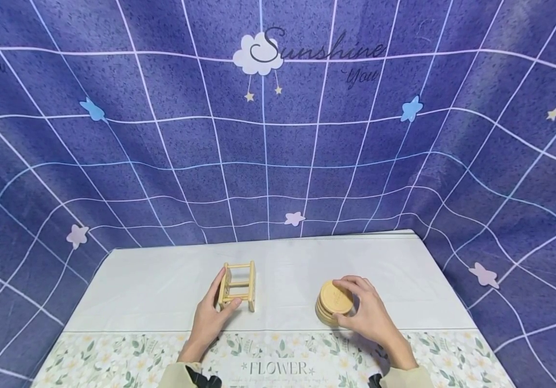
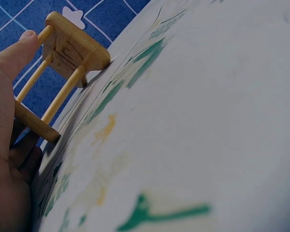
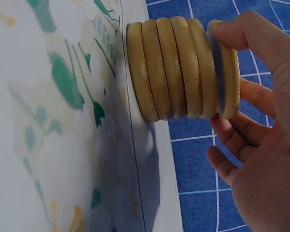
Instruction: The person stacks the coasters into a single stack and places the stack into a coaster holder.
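On the left half of the table stands a small wooden coaster rack (image 1: 252, 285), two end panels joined by round dowels. My left hand (image 1: 211, 318) grips it from the left, with the thumb at the near end and the fingers along the far side. To the right is a stack of round wooden coasters (image 3: 171, 72). Between thumb and fingers, my right hand (image 1: 367, 310) pinches the top coaster (image 3: 228, 72) by its edge. A narrow gap shows between that coaster and the stack below. Cut-out lettering marks the rack's panel (image 2: 75, 46).
A white cloth (image 1: 287, 280) with a flowered front band (image 1: 278, 345) covers the table. Behind and at both sides hangs a blue gridded curtain (image 1: 239, 145) with stars and clouds. Bare cloth lies between rack and stack.
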A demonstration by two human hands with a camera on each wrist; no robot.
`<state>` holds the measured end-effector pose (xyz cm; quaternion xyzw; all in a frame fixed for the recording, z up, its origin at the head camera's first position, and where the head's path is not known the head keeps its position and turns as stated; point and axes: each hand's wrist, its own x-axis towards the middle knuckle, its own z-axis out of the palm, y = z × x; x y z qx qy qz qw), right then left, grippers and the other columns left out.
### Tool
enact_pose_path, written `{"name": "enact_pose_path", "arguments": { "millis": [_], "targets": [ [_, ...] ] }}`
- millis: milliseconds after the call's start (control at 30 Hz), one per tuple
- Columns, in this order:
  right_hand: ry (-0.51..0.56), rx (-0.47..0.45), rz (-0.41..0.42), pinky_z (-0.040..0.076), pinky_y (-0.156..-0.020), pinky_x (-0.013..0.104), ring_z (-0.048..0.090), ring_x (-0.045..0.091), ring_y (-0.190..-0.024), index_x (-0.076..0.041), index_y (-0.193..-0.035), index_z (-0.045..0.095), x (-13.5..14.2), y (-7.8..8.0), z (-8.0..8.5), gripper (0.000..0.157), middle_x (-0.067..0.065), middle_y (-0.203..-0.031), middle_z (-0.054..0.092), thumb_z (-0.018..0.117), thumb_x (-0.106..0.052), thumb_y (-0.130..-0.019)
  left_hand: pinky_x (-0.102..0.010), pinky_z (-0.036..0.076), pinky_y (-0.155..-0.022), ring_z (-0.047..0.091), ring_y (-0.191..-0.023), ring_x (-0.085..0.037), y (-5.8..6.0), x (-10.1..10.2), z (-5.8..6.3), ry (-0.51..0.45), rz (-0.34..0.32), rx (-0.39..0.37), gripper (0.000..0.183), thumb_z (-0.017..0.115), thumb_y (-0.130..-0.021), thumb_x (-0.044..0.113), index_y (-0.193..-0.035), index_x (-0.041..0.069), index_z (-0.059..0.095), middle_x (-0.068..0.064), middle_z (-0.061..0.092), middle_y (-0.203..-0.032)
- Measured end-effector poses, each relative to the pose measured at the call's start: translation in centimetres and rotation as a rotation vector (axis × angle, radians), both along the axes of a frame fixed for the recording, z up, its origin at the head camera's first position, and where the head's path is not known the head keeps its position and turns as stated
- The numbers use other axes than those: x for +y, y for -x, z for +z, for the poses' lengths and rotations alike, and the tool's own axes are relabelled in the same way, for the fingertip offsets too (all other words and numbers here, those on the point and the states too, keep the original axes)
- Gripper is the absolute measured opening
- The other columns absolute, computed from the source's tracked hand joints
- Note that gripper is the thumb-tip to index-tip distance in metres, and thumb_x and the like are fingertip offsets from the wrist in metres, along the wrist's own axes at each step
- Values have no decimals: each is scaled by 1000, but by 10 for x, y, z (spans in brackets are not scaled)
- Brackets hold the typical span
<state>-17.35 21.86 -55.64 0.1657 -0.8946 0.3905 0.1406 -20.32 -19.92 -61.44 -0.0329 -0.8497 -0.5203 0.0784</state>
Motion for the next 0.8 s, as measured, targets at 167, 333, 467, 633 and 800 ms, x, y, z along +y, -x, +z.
{"name": "enact_pose_path", "arguments": {
  "millis": [167, 333, 467, 633, 800],
  "targets": [
    [-13, 8, 3, 55, -108, 62, 61, 29, -129, -11, -137, 78, 0, 1, -2, 72, 3, -137, 69, 99, -15, -68, -55, 25, -137, 36, -164, -36, 0, 0, 0, 2, -1, 2, 92, 83, -102, 42, -177, 37, 30, -7, 38, -179],
    [-18, 8, 16, 57, -108, 61, 60, 27, -129, -12, -137, 78, 0, 1, -3, 71, 1, -138, 69, 99, -16, -70, -58, 24, -137, 36, -164, -38, 0, 0, 0, 4, -4, 4, 92, 82, -102, 42, -177, 35, 30, -7, 37, -179],
    [-17, -2, 18, 57, -109, 61, 60, 26, -130, -13, -138, 78, 0, 0, -4, 71, 1, -138, 68, 99, -15, -70, -58, 24, -137, 35, -164, -38, 1, 0, 0, 7, -4, 4, 92, 82, -102, 42, -177, 34, 30, -8, 37, -180],
    [-26, -5, 18, 58, -108, 59, 61, 25, -129, -13, -136, 78, 0, 0, -5, 71, 0, -137, 69, 100, -14, -69, -60, 25, -137, 35, -164, -39, 0, 0, 0, 8, -6, 8, 92, 82, -102, 41, -177, 37, 30, -8, 37, -179],
    [-30, -4, 25, 58, -108, 59, 62, 26, -128, -12, -136, 78, 1, 0, -5, 71, 1, -136, 69, 100, -14, -69, -60, 25, -137, 36, -164, -39, -1, 0, 1, 6, -7, 8, 92, 82, -102, 41, -177, 37, 30, -8, 38, -179]
  ]
}}
